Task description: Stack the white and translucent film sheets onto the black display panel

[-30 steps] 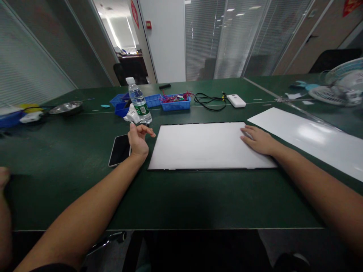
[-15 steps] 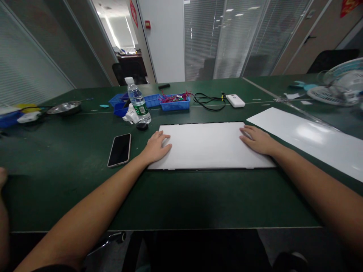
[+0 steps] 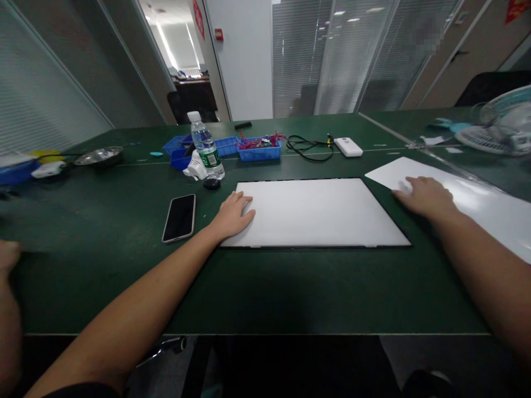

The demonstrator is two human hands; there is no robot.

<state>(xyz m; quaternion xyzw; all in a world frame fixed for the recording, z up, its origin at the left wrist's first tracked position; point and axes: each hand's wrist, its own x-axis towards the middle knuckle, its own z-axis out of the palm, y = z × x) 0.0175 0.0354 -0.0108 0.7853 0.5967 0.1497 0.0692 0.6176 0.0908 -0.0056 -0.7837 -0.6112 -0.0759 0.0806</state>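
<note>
my left hand (image 3: 233, 215) open, flat on centre panel (image 3: 315, 213) | my right hand (image 3: 425, 196) open on right-side sheet (image 3: 477, 205) | risk: sheet may slip, crease under palm

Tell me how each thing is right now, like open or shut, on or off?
left hand: open, flat on the white panel, at its left corner.
right hand: open, flat on the white sheet.
white panel: lying flat on the table.
water bottle: upright, cap on.
phone: face up, screen dark.
blue tray: holding red wires.
</note>
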